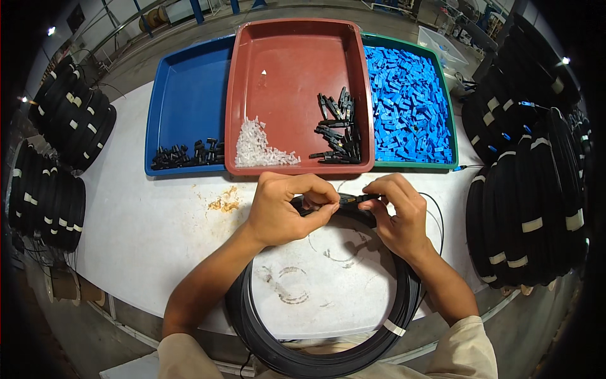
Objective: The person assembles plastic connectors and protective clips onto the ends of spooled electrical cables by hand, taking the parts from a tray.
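Note:
Above the far side of a coil of black cable, my two hands meet fingertip to fingertip. My right hand pinches a small dark connector, which lies crosswise between the hands. My left hand is closed, thumb against forefinger, at the connector's left end. What exactly the left fingertips grip is covered by them. The coil lies partly on the white table and reaches toward my body, with a white tape band around its lower right.
Beyond my hands stand a blue tray with small black parts, a red tray with clear pieces and black connectors, and a green tray full of blue connectors. Stacked cable coils flank the white table.

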`<control>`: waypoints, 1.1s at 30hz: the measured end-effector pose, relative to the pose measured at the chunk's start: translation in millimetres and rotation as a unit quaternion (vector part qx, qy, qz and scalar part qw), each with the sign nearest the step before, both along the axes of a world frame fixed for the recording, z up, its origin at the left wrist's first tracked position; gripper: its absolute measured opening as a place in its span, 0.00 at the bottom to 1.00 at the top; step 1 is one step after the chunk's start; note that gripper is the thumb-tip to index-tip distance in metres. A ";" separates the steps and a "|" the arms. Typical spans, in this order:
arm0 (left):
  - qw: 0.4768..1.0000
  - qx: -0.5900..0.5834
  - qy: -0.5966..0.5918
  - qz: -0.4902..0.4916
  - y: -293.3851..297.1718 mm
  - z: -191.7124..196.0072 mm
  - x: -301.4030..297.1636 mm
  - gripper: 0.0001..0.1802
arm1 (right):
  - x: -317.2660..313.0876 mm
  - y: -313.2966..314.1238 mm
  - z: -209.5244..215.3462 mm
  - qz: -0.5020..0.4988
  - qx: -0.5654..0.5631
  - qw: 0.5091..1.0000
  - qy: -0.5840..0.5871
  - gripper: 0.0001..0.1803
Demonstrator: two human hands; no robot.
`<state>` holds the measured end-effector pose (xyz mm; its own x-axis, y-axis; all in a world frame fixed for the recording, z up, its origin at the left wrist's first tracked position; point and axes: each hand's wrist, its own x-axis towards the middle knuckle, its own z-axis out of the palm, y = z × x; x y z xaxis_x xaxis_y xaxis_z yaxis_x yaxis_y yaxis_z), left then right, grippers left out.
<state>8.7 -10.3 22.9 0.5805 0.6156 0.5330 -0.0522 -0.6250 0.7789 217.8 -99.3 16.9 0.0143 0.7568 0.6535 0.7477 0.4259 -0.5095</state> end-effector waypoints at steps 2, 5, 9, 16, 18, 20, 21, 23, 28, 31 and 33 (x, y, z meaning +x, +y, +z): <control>1.000 0.004 0.001 0.002 2.1 -1.3 -1.3 0.08 | 5.2 -1.1 -2.7 0.038 -0.045 0.998 0.002 0.11; 0.999 0.004 0.024 -0.026 2.7 -2.7 -5.9 0.14 | 7.9 -1.7 -6.7 0.045 -0.032 0.998 0.013 0.11; 0.996 -0.058 0.023 -0.058 5.0 -6.4 -6.8 0.18 | 7.3 -1.7 -5.2 0.064 -0.048 0.996 0.023 0.11; 0.991 -0.093 0.066 -0.069 5.3 -3.5 -8.5 0.17 | 6.9 -0.7 -7.6 0.096 -0.040 0.994 0.019 0.14; 0.987 -0.123 0.071 -0.070 4.7 -4.8 -7.9 0.15 | 7.6 -1.9 -7.0 0.095 -0.044 0.994 0.014 0.13; 0.980 -0.173 0.072 -0.074 5.8 -1.0 -5.8 0.11 | 9.9 1.4 -5.2 0.100 -0.052 0.994 0.009 0.12; 0.980 -0.160 0.085 -0.082 6.3 -0.7 -6.5 0.11 | 9.8 1.9 -5.7 0.111 -0.045 0.993 0.006 0.12; 0.980 -0.147 0.097 -0.093 6.2 0.1 -7.9 0.10 | 8.7 0.7 -7.3 0.119 -0.039 0.992 0.004 0.12; 0.985 -0.107 0.115 -0.076 4.3 1.4 -6.1 0.12 | 8.9 0.7 -7.4 0.144 -0.020 0.989 -0.019 0.14; 0.986 -0.093 0.121 -0.065 2.2 2.1 -6.9 0.13 | 7.0 -0.1 -7.1 0.147 -0.025 0.989 -0.017 0.13; 0.986 -0.087 0.119 -0.073 0.7 3.2 -3.6 0.13 | 8.6 0.4 -7.2 0.152 -0.029 0.988 -0.019 0.13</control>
<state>5.1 -9.6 26.0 0.7659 0.5858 0.2649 0.0654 -0.4809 0.8743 226.4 -99.0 9.7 -0.2434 0.7590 0.6038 0.6090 0.6041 -0.5140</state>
